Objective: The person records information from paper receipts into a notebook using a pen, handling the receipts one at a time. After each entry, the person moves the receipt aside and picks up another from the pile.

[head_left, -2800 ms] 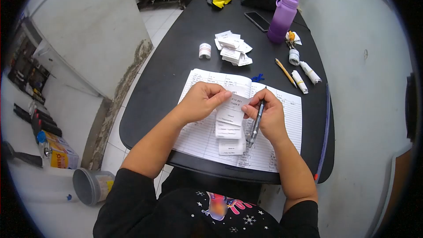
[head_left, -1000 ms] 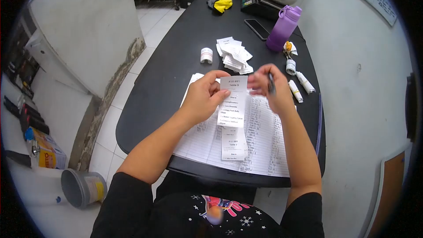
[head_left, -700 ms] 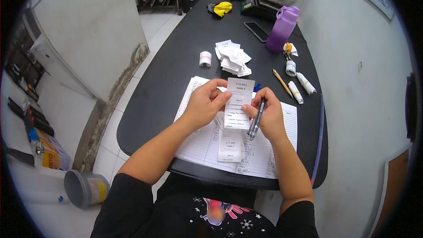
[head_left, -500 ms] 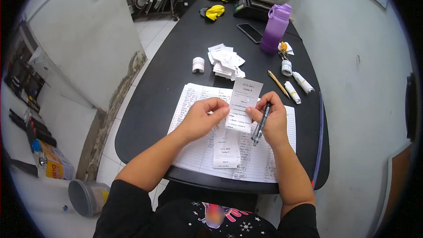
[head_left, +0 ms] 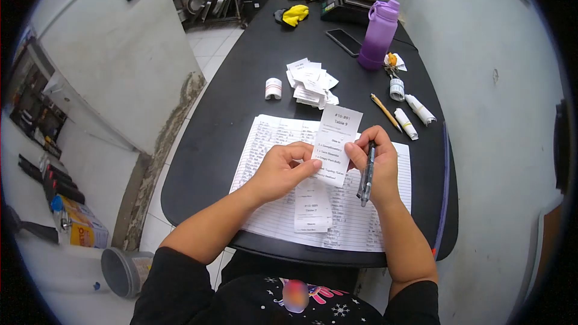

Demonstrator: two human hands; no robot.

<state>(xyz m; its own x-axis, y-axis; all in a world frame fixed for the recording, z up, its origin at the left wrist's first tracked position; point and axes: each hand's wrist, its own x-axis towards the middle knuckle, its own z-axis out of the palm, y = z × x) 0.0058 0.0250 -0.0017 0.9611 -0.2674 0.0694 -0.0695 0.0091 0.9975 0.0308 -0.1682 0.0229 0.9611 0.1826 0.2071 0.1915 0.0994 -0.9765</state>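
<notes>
Upright, receipt (head_left: 336, 144) pinched between left hand (head_left: 283, 171), right hand (head_left: 374, 165) (pen (head_left: 366, 171) too)

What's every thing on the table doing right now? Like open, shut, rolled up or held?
receipt, pinched between left hand and right hand
pen, gripped in right hand
ledger, open, flat
second receipt, flat on ledger
purple bottle, upright, lid shut
phone, screen dark
paper rolls, rolled up
receipt pile, loose heap

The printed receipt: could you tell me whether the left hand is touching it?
Touching. The head view shows the left hand pinching the left edge of the receipt.
</notes>
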